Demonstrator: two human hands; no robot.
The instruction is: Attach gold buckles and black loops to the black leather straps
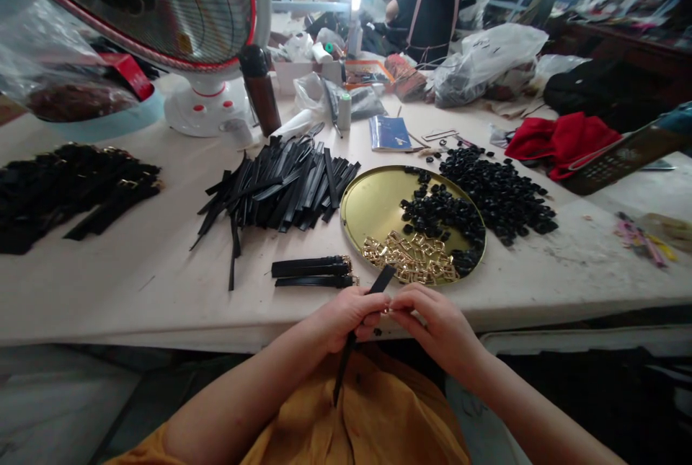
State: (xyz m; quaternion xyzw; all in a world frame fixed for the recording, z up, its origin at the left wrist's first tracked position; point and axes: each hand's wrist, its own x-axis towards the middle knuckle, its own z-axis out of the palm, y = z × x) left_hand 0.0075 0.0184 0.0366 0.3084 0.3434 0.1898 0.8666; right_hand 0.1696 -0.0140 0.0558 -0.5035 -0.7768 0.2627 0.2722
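My left hand (354,313) is closed around a black strap (381,279), which slants from above the fingers down toward my lap. Fingertips of my right hand (432,317) pinch at a small gold buckle (386,310) beside the strap, mostly hidden between the two hands. Just beyond them sits a round gold tray (370,195) with a heap of gold buckles (414,256) and many small black pieces (440,209). To the left of the tray's near edge lie several straps with buckles fitted (311,267), side by side.
A pile of loose black straps (292,187) lies at mid-table, with another dark pile (70,187) far left. Black pieces (497,191) are heaped right of the tray. A fan (205,101), a blue booklet (390,133) and red cloth (562,140) stand farther back. A person (432,11) is beyond the table.
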